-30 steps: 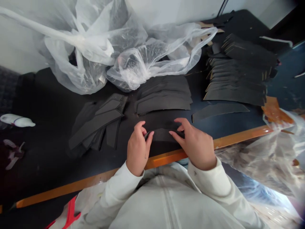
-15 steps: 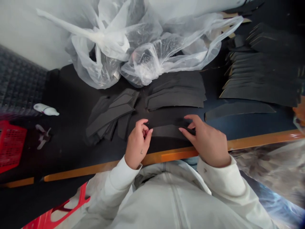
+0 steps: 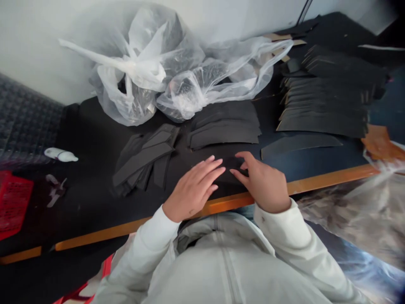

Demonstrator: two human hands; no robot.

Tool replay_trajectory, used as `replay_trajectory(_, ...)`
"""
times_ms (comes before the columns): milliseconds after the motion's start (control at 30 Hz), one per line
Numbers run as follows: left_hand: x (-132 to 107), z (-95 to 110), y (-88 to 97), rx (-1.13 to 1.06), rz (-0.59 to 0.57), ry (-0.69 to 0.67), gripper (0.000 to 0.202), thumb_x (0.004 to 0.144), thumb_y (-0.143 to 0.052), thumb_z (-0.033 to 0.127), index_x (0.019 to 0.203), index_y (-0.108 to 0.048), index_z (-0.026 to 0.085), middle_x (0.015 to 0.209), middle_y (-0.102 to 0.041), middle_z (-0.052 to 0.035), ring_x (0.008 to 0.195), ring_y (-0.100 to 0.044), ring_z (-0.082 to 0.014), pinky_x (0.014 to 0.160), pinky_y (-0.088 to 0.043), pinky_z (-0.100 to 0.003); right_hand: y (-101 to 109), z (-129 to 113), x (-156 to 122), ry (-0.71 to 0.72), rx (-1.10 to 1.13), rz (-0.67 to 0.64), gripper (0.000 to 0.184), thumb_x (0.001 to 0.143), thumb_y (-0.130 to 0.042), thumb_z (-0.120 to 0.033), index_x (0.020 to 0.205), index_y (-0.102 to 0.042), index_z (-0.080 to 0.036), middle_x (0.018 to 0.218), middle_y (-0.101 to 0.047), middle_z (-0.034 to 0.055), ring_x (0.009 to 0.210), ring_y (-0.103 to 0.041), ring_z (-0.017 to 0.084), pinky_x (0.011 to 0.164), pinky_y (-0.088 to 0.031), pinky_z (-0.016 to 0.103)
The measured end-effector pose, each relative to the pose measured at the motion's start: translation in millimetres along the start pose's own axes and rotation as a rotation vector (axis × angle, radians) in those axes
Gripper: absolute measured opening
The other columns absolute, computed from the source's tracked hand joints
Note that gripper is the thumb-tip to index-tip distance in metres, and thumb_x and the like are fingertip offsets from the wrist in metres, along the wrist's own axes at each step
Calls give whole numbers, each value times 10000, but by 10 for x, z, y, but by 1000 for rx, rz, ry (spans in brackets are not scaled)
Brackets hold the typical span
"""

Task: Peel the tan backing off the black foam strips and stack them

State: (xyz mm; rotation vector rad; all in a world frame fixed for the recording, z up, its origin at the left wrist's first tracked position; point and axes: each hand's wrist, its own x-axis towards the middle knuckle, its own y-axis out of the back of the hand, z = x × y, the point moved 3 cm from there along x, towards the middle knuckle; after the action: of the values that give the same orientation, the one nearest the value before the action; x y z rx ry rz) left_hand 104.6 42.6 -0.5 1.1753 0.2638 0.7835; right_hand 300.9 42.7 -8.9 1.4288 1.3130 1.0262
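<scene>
My left hand (image 3: 196,188) lies with its fingers stretched out low over the black table, covering most of a dark curved strip (image 3: 230,177). The strip hardly stands out from the black surface. At its right end, my right hand (image 3: 264,179) is curled, with the strip's end between thumb and fingers. Just beyond my hands is a fanned stack of black curved pieces (image 3: 226,131). A looser pile of black angular pieces (image 3: 142,162) lies left of my left hand. One single curved black piece (image 3: 300,145) rests to the right of my right hand.
Clear plastic bags (image 3: 139,80) stand along the wall. Farther right is a large layered stack of black pieces (image 3: 319,101). A white bottle (image 3: 60,155) and a red basket (image 3: 14,202) are at the left. An orange-brown edge (image 3: 104,232) borders the table's front.
My left hand has gone from curled fingers at the strip's left end to stretched fingers over it, farther right. My right hand keeps its curl. The whole view has shifted slightly.
</scene>
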Motion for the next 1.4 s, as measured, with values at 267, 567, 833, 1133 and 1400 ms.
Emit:
replay_trajectory(267,-30,17,-353,168,-177,-73,871,953,-270,695,1528,-272,41,1602,-294,-171,1509,-239,-257,1230,-204,-406,151,147,-171,-100,168,221,487,890,-639,-442,1305,-519,-218,990,-763,44,628,-688,174,472,-360,259)
replay_trajectory(567,-22,140,-257,240,-144,-59,808,974,-322,648,1527,-299,60,1604,-306,-134,1490,-290,-254,1227,-201,-399,110,486,-470,-114,364,208,471,867,-613,-577,1158,-583,-208,798,-685,2,679,-664,163,558,-464,260)
replay_trajectory(833,129,300,-429,208,-190,-137,893,943,-301,701,1525,-279,24,1613,-273,-156,1506,-249,-253,1223,-238,-380,-71,520,-486,-197,590,173,395,859,-642,-485,1148,-593,-221,792,-655,-5,591,-627,134,542,-494,263)
replay_trajectory(1133,116,297,-491,233,-207,-116,888,946,-285,704,1539,-257,43,1620,-258,-148,1506,-247,-259,1223,-239,-391,-133,576,-482,-172,841,120,320,834,-683,-341,1124,-612,-228,863,-585,-1,600,-608,105,546,-529,244)
replay_trajectory(1400,133,284,-506,222,-228,-107,866,956,-313,680,1544,-245,48,1629,-241,-134,1511,-233,-251,1236,-196,-381,-101,607,-440,-145,836,5,375,836,-665,-362,1181,-599,-231,966,-571,34,599,-604,99,506,-526,237)
